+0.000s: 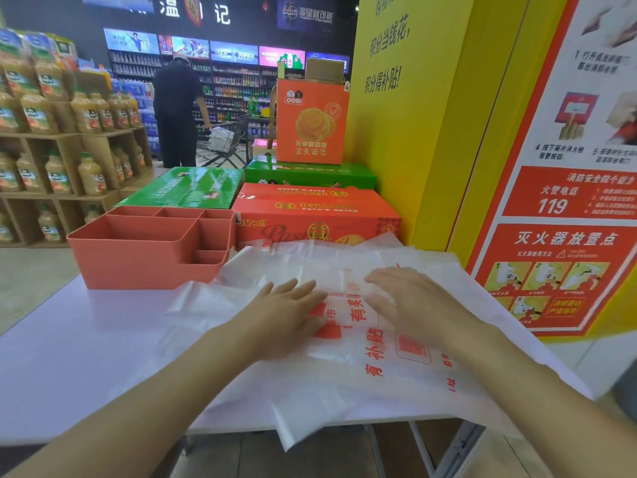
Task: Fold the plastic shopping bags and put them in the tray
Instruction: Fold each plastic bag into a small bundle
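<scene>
now pressing down on the heap of white plastic shopping bags (396, 367) with both palms. left hand (286, 315) laid on the red print, fingers straight and relaxed, gripping nothing. right hand (413, 305) just beside it, fingers likewise stretched flat, holding nothing. bags spread over the right half of the white table (86, 357), one corner hanging past the near edge. at the far left of the table, just beside the bags: a salmon tray (148, 250) split into several compartments. behind, orange boxes (317, 215) and green boxes (186, 188). to the right, a yellow wall (431, 132).
</scene>
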`<state>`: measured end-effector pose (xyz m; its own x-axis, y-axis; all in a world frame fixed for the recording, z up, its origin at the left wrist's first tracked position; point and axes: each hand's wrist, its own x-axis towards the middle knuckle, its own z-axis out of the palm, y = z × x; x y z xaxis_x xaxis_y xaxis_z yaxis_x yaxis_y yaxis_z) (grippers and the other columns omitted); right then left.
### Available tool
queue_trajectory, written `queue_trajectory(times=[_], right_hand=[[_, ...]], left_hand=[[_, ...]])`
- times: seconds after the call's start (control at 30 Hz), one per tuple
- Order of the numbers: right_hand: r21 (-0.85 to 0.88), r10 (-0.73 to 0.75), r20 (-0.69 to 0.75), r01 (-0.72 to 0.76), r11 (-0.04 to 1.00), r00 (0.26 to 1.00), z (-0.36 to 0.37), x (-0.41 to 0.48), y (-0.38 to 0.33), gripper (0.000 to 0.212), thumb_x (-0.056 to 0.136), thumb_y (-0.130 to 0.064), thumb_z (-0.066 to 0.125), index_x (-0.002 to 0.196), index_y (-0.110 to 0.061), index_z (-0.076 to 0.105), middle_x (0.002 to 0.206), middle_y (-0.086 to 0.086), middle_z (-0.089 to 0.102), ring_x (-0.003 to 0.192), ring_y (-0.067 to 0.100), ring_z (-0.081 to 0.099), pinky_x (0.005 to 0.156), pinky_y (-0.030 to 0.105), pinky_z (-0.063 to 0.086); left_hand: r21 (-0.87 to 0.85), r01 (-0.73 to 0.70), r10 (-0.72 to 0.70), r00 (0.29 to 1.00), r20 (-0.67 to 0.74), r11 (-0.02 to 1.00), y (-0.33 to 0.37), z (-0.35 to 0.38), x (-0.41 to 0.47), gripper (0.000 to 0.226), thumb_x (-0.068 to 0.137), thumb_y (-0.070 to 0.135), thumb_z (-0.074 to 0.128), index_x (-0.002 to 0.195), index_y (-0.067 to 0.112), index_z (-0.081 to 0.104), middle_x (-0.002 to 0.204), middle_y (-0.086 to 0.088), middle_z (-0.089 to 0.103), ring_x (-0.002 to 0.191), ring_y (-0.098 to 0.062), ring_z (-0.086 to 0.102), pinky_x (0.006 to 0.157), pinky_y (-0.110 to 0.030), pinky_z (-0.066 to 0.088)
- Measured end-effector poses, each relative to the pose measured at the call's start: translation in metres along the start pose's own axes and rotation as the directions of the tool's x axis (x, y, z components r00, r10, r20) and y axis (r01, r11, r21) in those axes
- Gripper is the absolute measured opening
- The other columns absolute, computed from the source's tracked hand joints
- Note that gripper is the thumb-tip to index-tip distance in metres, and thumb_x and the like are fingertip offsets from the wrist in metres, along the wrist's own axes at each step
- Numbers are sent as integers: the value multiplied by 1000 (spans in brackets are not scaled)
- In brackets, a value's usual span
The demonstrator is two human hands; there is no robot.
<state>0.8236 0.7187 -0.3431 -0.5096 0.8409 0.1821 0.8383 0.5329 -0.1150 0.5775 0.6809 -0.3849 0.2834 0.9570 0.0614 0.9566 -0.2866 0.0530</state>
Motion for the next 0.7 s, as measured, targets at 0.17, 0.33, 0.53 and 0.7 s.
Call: queue_trajectory(times=[0.17, 0.33, 0.53, 0.7], right_hand=[[-58, -124, 300, 148, 987, 946, 31, -3, -31, 64, 104, -61, 19, 162, -34, 11, 171, -6, 1, 156, 18, -8, 126, 45, -2], [-86, -34, 348, 68, 994, 937, 54, -9, -19, 77, 94, -71, 1, 161, -35, -6, 168, -12, -18, 153, 21, -23, 125, 47, -10], [-60, 8, 357, 15, 998, 934, 55, -14, -13, 80, 89, -74, -2, 160, -38, -9, 165, -14, -23, 152, 19, -26, 125, 45, -13], [-68, 25, 321, -3, 998, 947, 56, -8, -14, 71, 97, -70, 4, 161, -40, -4, 167, -13, -19, 154, 23, -21, 126, 46, -9]], left_hand=[[0, 80, -79, 988, 135, 997, 9, 14, 2, 62, 102, 60, 14, 159, 38, 3, 168, 8, -4, 155, -22, -5, 123, -54, -2], [-6, 109, -107, 981, 159, 994, 4, 15, 4, 63, 102, 60, 10, 159, 36, 2, 167, 11, -6, 154, -20, -9, 123, -52, -5], [38, 193, -197, 965, 172, 980, -21, 20, 5, 63, 101, 58, 7, 159, 35, -1, 168, 7, -9, 154, -30, -11, 121, -60, -6], [23, 234, -234, 956, 176, 972, -26, 18, 9, 64, 101, 60, 7, 159, 35, -3, 168, 7, -10, 154, -28, -13, 120, -59, -8]])
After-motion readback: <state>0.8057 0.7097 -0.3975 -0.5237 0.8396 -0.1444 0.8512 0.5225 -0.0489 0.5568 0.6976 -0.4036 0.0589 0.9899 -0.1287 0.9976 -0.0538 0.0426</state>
